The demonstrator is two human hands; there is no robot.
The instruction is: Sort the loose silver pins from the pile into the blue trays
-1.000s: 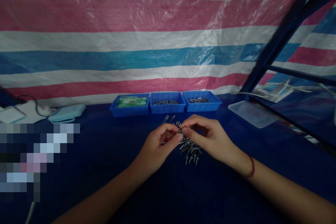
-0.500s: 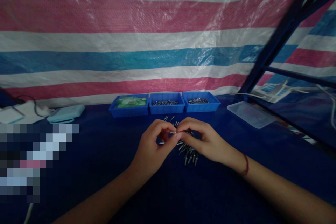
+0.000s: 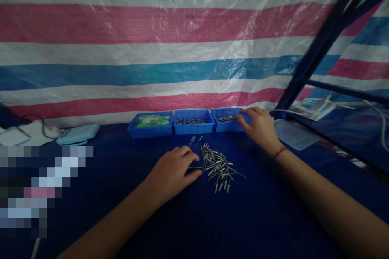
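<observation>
A loose pile of silvery pop rivets point(image 3: 217, 164) lies on the dark blue table. My left hand point(image 3: 174, 168) rests just left of the pile, thumb and fingers apart, with a single rivet point(image 3: 194, 167) lying across the gap between them. My right hand point(image 3: 258, 127) is over the right edge of the right blue bin point(image 3: 229, 126), its thumb and forefinger slightly parted. A small rivet point(image 3: 230, 112) shows just beyond those fingertips, above other rivets in that bin. Two or three stray rivets point(image 3: 191, 141) lie behind the left hand.
The middle blue bin point(image 3: 193, 128) also holds rivets; the left blue bin point(image 3: 150, 132) holds green-and-clear packets. A clear plastic lid point(image 3: 296, 134) lies at the right, near a dark metal frame point(image 3: 316, 44). At the left are a light-blue case point(image 3: 78, 134) and a white power strip point(image 3: 39, 131).
My hands, which were together over the pile pinching a rivet, have separated. The right has moved to the right bin; the left has lowered to the table and opened.
</observation>
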